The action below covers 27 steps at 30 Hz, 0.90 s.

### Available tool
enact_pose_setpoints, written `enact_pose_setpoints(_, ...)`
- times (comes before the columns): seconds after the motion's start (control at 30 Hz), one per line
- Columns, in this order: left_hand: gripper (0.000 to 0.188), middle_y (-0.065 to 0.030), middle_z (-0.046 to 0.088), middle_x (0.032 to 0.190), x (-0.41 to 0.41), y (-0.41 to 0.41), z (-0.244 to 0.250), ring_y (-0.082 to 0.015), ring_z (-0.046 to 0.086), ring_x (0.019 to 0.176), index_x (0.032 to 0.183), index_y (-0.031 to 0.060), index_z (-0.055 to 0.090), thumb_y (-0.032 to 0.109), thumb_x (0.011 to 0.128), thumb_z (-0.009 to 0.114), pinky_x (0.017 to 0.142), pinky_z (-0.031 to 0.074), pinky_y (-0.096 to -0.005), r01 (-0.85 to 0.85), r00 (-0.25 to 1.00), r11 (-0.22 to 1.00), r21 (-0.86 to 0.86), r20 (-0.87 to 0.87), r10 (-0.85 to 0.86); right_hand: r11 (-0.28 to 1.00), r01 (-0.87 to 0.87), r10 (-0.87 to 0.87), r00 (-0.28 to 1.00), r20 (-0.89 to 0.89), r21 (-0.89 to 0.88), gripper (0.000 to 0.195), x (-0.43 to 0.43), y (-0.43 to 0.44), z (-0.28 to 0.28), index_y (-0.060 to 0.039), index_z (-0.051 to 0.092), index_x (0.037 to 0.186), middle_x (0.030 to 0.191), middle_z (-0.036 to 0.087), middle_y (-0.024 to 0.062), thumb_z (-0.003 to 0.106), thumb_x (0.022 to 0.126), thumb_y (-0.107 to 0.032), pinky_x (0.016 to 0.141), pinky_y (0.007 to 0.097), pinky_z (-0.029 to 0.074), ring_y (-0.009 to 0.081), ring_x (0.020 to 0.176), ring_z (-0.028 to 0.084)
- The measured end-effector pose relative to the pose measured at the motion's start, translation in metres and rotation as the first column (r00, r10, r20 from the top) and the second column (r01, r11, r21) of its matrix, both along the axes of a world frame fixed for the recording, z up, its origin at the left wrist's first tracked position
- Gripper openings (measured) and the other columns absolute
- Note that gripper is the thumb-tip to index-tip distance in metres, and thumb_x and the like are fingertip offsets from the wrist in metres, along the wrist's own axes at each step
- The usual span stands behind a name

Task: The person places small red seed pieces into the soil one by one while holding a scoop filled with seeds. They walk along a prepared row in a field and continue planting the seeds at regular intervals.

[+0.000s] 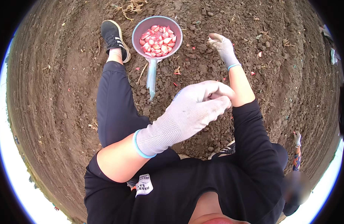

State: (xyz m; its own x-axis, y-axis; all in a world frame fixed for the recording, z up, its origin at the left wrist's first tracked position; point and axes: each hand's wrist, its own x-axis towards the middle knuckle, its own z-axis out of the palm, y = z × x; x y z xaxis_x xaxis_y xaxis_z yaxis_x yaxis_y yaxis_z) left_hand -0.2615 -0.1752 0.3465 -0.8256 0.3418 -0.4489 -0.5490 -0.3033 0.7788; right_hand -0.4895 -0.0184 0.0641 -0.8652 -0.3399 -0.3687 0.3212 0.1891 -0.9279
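Note:
My left hand (198, 109), in a pale knitted glove with a blue cuff, reaches across my body. Its curled fingertips overlap my right forearm (242, 86); whether they touch it or pinch something is unclear. Farther forward, my gloved right hand (221, 49) is low over the loose soil, fingers bent. A small pale spot shows at its fingertips, too small to identify. Left of that hand, a plastic dipper (136, 44) rests on the soil with its split handle (152, 75) towards me. It holds many pink-coated garlic cloves (158, 40).
Loose pink cloves (260, 54) and bits lie scattered on the tilled soil (62, 84). My left shoe (111, 35) stands beside the dipper. Dry roots (132, 7) lie at the far edge. At the lower right, another person's gloved hand (297, 138) holds something small and reddish.

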Motion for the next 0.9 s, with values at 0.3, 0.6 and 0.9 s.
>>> enact_pose_setpoints(0.3, 0.027, 0.0003, 0.058, 0.087, -0.015, 0.013, 0.006, -0.0029, 0.052, 0.072, 0.120, -0.0023, 0.059, 0.015, 0.099, 0.057, 0.064, 0.045, -0.0196, 0.100, 0.994, 0.993, -0.067, 0.052, -0.096, 0.764, -0.180, 0.475, 0.807, -0.351, 0.620, 0.024, -0.070, -0.053, -0.022, -0.0069, 0.074, 0.103, 0.097, 0.074, 0.0117, 0.076, 0.083, -0.022, 0.082, 0.0330, 0.054, 0.0226, 0.086, 0.070)
enact_pose_setpoints(0.6, 0.031, -0.0009, 0.056, 0.087, -0.027, 0.013, 0.013, -0.0075, 0.050, 0.075, 0.121, -0.0022, 0.058, 0.005, 0.091, 0.061, 0.070, 0.045, -0.0250, 0.086, 0.986, 0.979, -0.183, -0.124, -0.109, 0.487, -0.237, 0.746, 0.614, -0.259, 0.841, 0.015, -0.089, -0.069, -0.036, -0.0095, 0.072, 0.098, 0.096, 0.072, 0.0160, 0.072, 0.085, -0.016, 0.081, 0.0427, 0.054, 0.0323, 0.090, 0.069)
enact_pose_setpoints(0.9, 0.027, -0.0044, 0.060, 0.093, -0.035, 0.002, 0.027, -0.0099, 0.056, 0.077, 0.121, -0.0002, 0.061, 0.008, 0.096, 0.057, 0.067, 0.047, -0.0235, 0.074, 0.994, 0.977, -0.198, -0.064, -0.088, 0.295, -0.043, 0.790, 0.573, -0.219, 0.954, 0.021, -0.080, -0.092, -0.062, -0.0087, 0.071, 0.100, 0.101, 0.071, 0.0175, 0.052, 0.093, -0.014, 0.084, 0.0440, 0.056, 0.0345, 0.098, 0.069)
